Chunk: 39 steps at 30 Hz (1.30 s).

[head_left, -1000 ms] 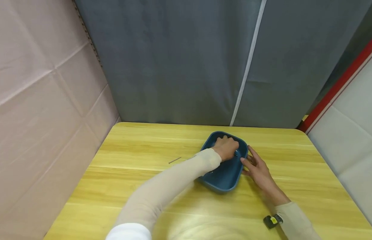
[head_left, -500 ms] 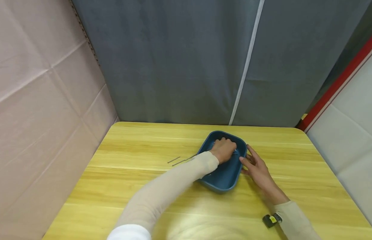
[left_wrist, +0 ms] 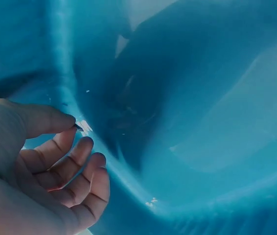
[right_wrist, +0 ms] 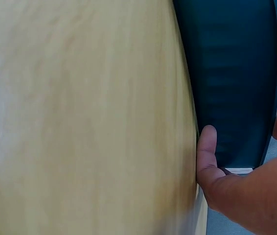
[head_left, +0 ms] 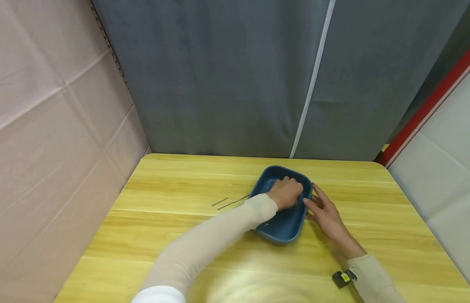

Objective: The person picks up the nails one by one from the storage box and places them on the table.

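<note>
My left hand is down inside a blue plastic bin. In the left wrist view its thumb and index finger pinch a small dark metal piece; only the pointed tip shows, and it resembles a nail. The other fingers of that hand curve loosely below. At the bin's right side, my right hand holds the wall, thumb at the rim and fingers along the outside. Left of the bin, several thin nails lie on the wooden table, partly beside the left sleeve.
Small light flecks show on the bin floor. A grey curtain hangs behind the table, with pale sheets on both sides. A small black device is strapped at the right wrist.
The left hand has shifted slightly toward the near side within the bin. The left forearm moved a little, uncovering more nails on the table. The right hand and the bin have stayed put.
</note>
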### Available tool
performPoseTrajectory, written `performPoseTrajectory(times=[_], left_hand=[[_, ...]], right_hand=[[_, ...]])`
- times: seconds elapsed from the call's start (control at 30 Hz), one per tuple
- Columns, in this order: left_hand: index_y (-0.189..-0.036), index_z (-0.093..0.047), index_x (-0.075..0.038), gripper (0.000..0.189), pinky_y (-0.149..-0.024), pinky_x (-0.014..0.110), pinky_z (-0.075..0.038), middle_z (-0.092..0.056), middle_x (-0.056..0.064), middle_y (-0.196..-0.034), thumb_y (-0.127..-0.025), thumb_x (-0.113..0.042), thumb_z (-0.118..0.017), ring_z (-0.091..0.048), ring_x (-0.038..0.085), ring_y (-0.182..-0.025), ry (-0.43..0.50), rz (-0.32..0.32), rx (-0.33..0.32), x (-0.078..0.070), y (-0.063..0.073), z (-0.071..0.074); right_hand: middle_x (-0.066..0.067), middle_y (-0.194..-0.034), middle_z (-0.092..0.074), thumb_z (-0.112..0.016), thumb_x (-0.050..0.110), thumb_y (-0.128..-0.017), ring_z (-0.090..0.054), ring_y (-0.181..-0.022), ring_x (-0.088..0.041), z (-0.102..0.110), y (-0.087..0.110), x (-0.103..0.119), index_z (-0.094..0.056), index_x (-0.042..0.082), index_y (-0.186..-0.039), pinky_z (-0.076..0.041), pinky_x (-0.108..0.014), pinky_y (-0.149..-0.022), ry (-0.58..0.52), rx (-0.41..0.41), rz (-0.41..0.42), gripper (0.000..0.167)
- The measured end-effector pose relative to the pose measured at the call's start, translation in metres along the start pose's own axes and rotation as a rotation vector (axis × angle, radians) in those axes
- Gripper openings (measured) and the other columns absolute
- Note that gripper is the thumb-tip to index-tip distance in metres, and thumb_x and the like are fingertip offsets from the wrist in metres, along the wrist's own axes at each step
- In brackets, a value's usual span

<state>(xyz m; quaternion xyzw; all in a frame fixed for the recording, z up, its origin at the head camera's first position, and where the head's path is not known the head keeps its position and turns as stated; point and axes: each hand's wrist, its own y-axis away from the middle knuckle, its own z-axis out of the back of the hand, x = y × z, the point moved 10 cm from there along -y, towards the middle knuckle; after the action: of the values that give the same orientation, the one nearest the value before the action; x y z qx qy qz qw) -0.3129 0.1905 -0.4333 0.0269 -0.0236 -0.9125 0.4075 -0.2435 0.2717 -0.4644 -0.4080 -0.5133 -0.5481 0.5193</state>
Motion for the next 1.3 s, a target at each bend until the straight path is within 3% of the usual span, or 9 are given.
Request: performPoseTrajectory(times=[0.23, 0.37, 0.5, 0.6, 0.73, 0.83, 0.93, 1.13, 1.3], left_hand=[[-0.115, -0.081, -0.021, 0.013, -0.087, 0.045, -0.063, -0.077, -0.002, -0.114, -0.105, -0.024, -0.073, -0.069, 0.022, -0.107, 0.052, -0.012, -0.009, 0.002, -0.006, 0.003], [-0.116, -0.081, -0.019, 0.013, -0.085, 0.04, -0.063, -0.076, -0.001, -0.114, -0.105, -0.022, -0.073, -0.07, 0.021, -0.109, 0.082, -0.012, -0.025, 0.003, 0.001, 0.014], [-0.118, -0.081, -0.017, 0.015, -0.082, 0.037, -0.062, -0.077, 0.0, -0.115, -0.105, -0.021, -0.073, -0.069, 0.019, -0.106, 0.102, -0.007, -0.035, 0.005, 0.006, 0.022], [-0.112, -0.082, -0.018, 0.013, -0.073, 0.035, -0.06, -0.076, -0.001, -0.11, -0.104, -0.019, -0.072, -0.068, 0.016, -0.096, 0.133, -0.005, -0.046, 0.011, -0.003, 0.016], [-0.104, -0.079, -0.022, 0.01, -0.064, 0.033, -0.056, -0.074, -0.004, -0.104, -0.103, -0.019, -0.07, -0.065, 0.013, -0.088, 0.166, -0.019, -0.062, 0.022, -0.029, -0.013], [-0.101, -0.077, -0.024, 0.011, -0.064, 0.03, -0.055, -0.072, -0.004, -0.103, -0.103, -0.019, -0.068, -0.065, 0.014, -0.089, 0.184, -0.046, -0.074, 0.026, -0.04, -0.029], [-0.1, -0.076, -0.023, 0.011, -0.066, 0.031, -0.056, -0.072, -0.003, -0.103, -0.103, -0.018, -0.066, -0.066, 0.015, -0.092, 0.183, -0.059, -0.08, 0.023, -0.03, -0.021], [-0.104, -0.077, -0.014, 0.01, -0.074, 0.031, -0.056, -0.072, 0.001, -0.106, -0.105, -0.015, -0.067, -0.065, 0.018, -0.098, 0.2, -0.058, -0.081, 0.004, 0.024, 0.037], [-0.101, -0.078, -0.012, 0.011, -0.073, 0.027, -0.051, -0.07, 0.002, -0.101, -0.106, -0.013, -0.067, -0.063, 0.017, -0.093, 0.213, -0.062, -0.106, 0.0, 0.037, 0.049]], right_hand=[[-0.031, -0.176, -0.025, -0.056, 0.031, -0.117, -0.051, -0.145, -0.026, 0.0, 0.0, -0.001, -0.006, 0.02, -0.178, -0.061, -0.026, -0.092, -0.003, 0.002, 0.001, 0.079], [-0.031, -0.176, -0.026, -0.056, 0.03, -0.117, -0.055, -0.139, -0.017, -0.001, 0.0, -0.001, -0.007, 0.02, -0.178, -0.061, -0.026, -0.092, -0.011, 0.003, 0.004, 0.079], [-0.031, -0.176, -0.025, -0.056, 0.03, -0.117, -0.05, -0.148, -0.03, -0.001, 0.0, -0.001, -0.006, 0.02, -0.178, -0.061, -0.025, -0.091, -0.011, 0.002, 0.002, 0.079], [-0.031, -0.177, -0.024, -0.056, 0.029, -0.117, -0.041, -0.154, -0.042, -0.001, 0.0, -0.001, -0.006, 0.02, -0.178, -0.061, -0.025, -0.091, -0.013, 0.003, 0.0, 0.079], [-0.031, -0.177, -0.023, -0.056, 0.03, -0.117, -0.037, -0.156, -0.046, 0.0, 0.0, -0.001, -0.005, 0.021, -0.178, -0.061, -0.024, -0.09, -0.019, 0.004, -0.006, 0.08], [-0.031, -0.177, -0.023, -0.056, 0.03, -0.117, -0.039, -0.155, -0.045, 0.001, -0.001, -0.003, -0.005, 0.021, -0.178, -0.061, -0.025, -0.09, -0.021, 0.004, -0.006, 0.08], [-0.031, -0.177, -0.024, -0.056, 0.03, -0.117, -0.045, -0.151, -0.038, 0.003, -0.001, -0.004, -0.006, 0.021, -0.178, -0.061, -0.025, -0.09, -0.015, 0.001, -0.004, 0.08], [-0.031, -0.176, -0.027, -0.057, 0.031, -0.117, -0.059, -0.134, -0.012, 0.005, -0.003, -0.006, -0.006, 0.021, -0.178, -0.062, -0.027, -0.091, 0.001, -0.001, -0.006, 0.08], [-0.031, -0.176, -0.027, -0.057, 0.031, -0.117, -0.06, -0.126, -0.002, 0.007, -0.004, -0.007, -0.005, 0.022, -0.178, -0.062, -0.027, -0.092, 0.008, -0.005, -0.015, 0.081]])
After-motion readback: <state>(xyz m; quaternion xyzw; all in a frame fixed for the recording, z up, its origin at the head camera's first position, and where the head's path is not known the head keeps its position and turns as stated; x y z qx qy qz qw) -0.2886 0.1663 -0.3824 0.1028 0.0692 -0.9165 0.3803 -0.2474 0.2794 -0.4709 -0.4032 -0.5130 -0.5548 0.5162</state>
